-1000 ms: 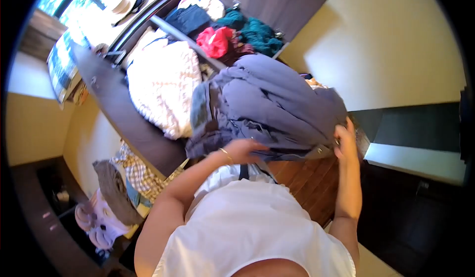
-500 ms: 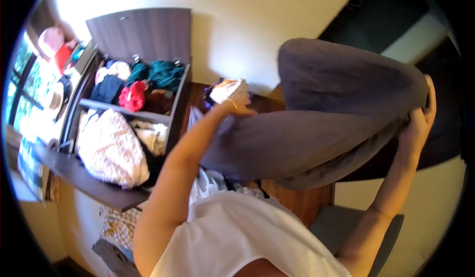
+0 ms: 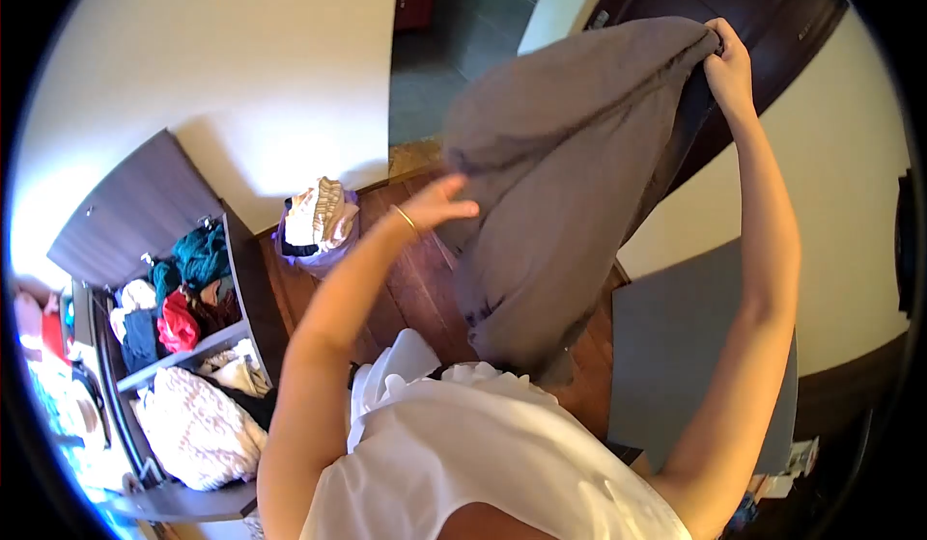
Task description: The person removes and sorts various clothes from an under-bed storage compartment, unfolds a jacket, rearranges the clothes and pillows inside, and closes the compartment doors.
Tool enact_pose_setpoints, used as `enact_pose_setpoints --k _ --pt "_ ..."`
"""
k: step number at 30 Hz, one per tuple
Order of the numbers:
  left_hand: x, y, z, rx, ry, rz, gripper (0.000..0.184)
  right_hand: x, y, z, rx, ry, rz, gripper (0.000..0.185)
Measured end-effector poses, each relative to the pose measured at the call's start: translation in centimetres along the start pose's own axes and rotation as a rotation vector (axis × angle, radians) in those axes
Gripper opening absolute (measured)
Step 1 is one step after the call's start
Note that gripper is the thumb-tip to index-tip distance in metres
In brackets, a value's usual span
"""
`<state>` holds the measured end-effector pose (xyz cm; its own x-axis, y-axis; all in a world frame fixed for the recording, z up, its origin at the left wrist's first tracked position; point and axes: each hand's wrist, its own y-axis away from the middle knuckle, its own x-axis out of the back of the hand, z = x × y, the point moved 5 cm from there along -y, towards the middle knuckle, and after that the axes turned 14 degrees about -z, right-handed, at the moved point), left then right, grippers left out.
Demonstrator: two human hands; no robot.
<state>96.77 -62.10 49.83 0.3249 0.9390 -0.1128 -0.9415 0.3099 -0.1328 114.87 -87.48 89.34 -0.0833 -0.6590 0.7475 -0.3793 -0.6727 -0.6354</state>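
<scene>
A loose grey-brown pair of trousers [image 3: 579,154] hangs in front of me, with two wide legs drooping down to the left. High on the right, my right hand [image 3: 731,67] is closed around one bunched end of the cloth. My left hand [image 3: 444,204] has its fingers apart beside the trousers' left edge and grips nothing; whether a fingertip brushes the fabric I cannot tell. A thin gold bangle [image 3: 406,220] circles the left wrist. The lower end of the trousers hangs over the floor, just beyond my white top [image 3: 483,443].
At the left, a dark storage chest [image 3: 253,289] with raised lids holds clothes, including a pale fluffy piece [image 3: 198,429] and a red one [image 3: 178,323]. A purple-lined bin [image 3: 333,255] heaped with clothes stands by the wall. A grey panel [image 3: 686,357] and a dark door [image 3: 772,19] are at right.
My left hand has let go of the cloth and its fingers have spread. The right hand has risen, lifting the trousers so they hang more steeply. My view has turned to the right.
</scene>
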Motion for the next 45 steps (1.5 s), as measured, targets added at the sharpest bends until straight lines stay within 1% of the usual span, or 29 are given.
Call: enact_pose_setpoints --k 1,2,3,4,5,6,8,9,10,12,13,14,15,16,17,18,20,21,22,24,25,28,30,32,33,36,40,42,45 --pt "1.2 0.1 3.9 0.036 -0.293 0.111 0.084 1.0 0.8 2.2 -0.052 0.129 0.041 0.029" --pt "1.0 1.1 9.9 0.166 -0.549 0.362 0.08 1.7 1.9 3.3 -0.146 0.192 0.049 0.029" --pt "1.4 0.7 14.0 0.161 -0.507 0.365 0.074 2.4 3.0 4.0 -0.24 0.253 0.052 0.03" --pt "4.4 0.2 15.5 0.043 -0.874 0.633 0.066 2.9 4.3 4.9 -0.334 0.311 0.051 0.03" --pt "7.5 -1.0 17.2 -0.049 -0.851 0.56 0.056 3.3 5.0 6.4 -0.29 0.363 0.048 0.032" --pt "6.5 -1.0 21.5 -0.113 -0.994 0.589 0.045 3.6 5.6 7.1 -0.334 0.386 0.041 0.033" --pt "5.7 -0.9 27.2 -0.298 -1.234 0.763 0.04 4.2 6.4 8.9 -0.404 0.459 0.067 0.035" --pt "5.5 -0.9 29.8 -0.258 -1.283 0.78 0.039 4.4 6.6 10.3 -0.37 0.441 0.085 0.037" --pt "5.2 -0.7 32.1 -0.218 -1.332 0.8 0.037 4.3 6.6 8.9 -0.492 0.382 0.056 0.036" --pt "2.7 -0.2 36.1 -0.396 -1.237 0.798 0.023 4.5 5.6 9.3 -0.453 0.338 0.117 0.034" --pt "0.1 0.6 38.7 -0.482 -1.27 0.783 0.022 4.9 5.2 8.3 -0.372 0.215 0.22 0.034" --pt "5.1 2.6 40.6 -0.261 -1.466 0.998 0.036 5.3 5.2 7.3 -0.29 0.093 0.327 0.033" --pt "0.2 4.8 41.0 -0.534 -1.553 1.042 0.033 5.5 5.0 5.9 -0.2 -0.027 0.432 0.033" --pt "-4.8 7.1 41.1 -0.796 -1.652 1.091 0.03 5.8 6.2 2.5 -0.085 0.046 0.695 0.039" --pt "-5.6 9.3 39.2 -1.295 -1.657 0.986 0.032 5.1 8.0 -1.0 0.044 0.081 0.845 0.039" --pt "-3.6 9.3 36.9 -0.966 -1.755 0.92 0.041 3.6 9.6 -3.1 0.169 0.113 0.994 0.039" --pt "1.0 9.4 31.1 -0.275 -1.945 0.72 0.062 -2.6 9.6 2.2 0.16 0.4 0.454 0.033" --pt "4.5 9.4 29.5 0.201 -1.79 0.742 0.061 -4.7 9.6 3.1 -0.016 0.332 0.205 0.03" --pt "5.3 9.8 29.5 0.181 -1.677 0.786 0.056 -6.5 8.9 3.3 -0.176 0.26 -0.037 0.028" --pt "6.2 9.5 30.7 0.192 -1.661 0.941 0.053 -7.7 7.6 2.4 -0.249 0.179 -0.02 0.027" --pt "4.8 9.7 31.4 0.261 -1.62 1.003 0.051 -8.5 7.5 1.7 -0.206 0.194 0.013 0.028" --pt "7.0 12.2 30.3 0.28 -1.607 1.212 0.052 -10.2 5.8 1.0 -0.186 0.167 0.044 0.031" --pt "7.9 13.2 30.1 0.306 -1.574 1.237 0.039 -9.9 4.6 0.7 -0.217 0.17 0.085 0.033" --pt "8.3 13.8 29.5 0.332 -1.564 1.211 0.031 -9.4 3.5 1.4 -0.258 0.184 0.038 0.032" --pt "8.3 14.2 29.4 0.287 -1.508 1.26 0.023 -9.0 3.4 1.7 -0.315 0.182 0.039 0.032" --pt "9.3 14.5 29.9 -0.046 -1.706 1.166 0.025 -7.3 1.9 3.0 -0.386 0.191 0.031 0.037" --pt "8.7 12.6 31.2 -0.226 -1.178 0.944 0.025 -5.0 -0.3 8.1 -0.551 0.186 0.046 0.037" --pt "8.0 11.4 31.0 -0.172 -0.896 0.892 0.022 -3.8 -1.4 10.3 -0.535 0.178 0.043 0.033" --pt "9.4 10.1 29.6 -0.186 -0.65 0.728 0.027 -2.1 -2.6 14.0 -0.544 0.06 0.069 0.035"
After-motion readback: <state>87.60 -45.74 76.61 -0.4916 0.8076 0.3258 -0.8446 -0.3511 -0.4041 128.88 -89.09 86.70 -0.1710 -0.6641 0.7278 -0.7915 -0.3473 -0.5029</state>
